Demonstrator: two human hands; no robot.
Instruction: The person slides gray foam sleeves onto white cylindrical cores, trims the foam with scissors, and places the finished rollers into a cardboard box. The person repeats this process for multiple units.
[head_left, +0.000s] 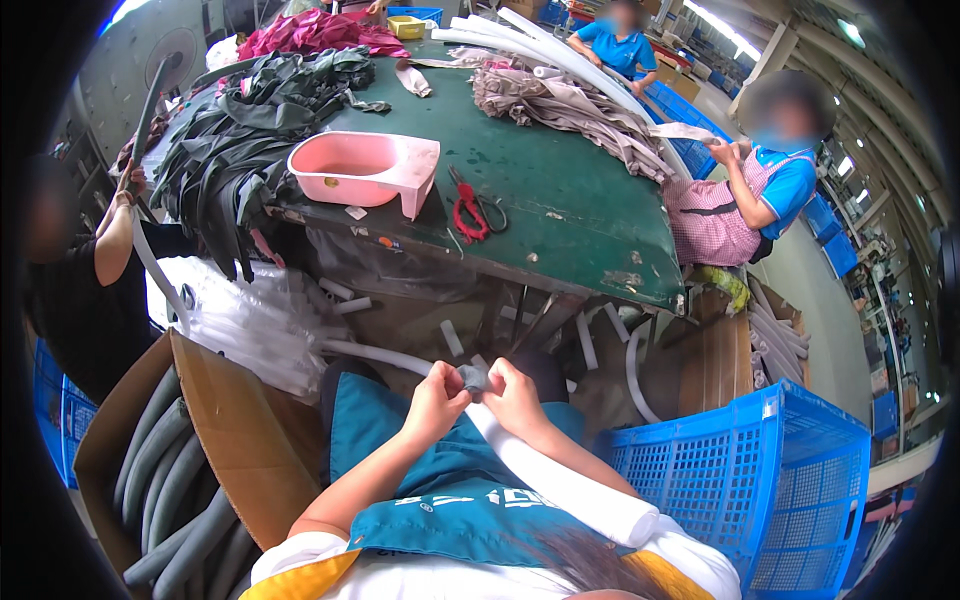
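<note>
Pinching a grey piece (473, 379) at a white tube (555, 475) with left hand (438, 403) and right hand (514, 397), in front of the scuffed green table (560, 212). On the table, a pink tub (350, 188) by the near edge, scissors (468, 220) beside it, dark cloth (250, 115) heaped left, pale cloth (570, 115) right, magenta cloth (322, 36) at the far end. Front-right of the table, a blue crate (690, 460); front-left, a cardboard box (235, 440); far left, a fan (178, 48).

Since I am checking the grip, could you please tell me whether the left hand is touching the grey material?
Touching: the head view shows the left hand meeting the left side of the grey material, with no visible gap.
</note>
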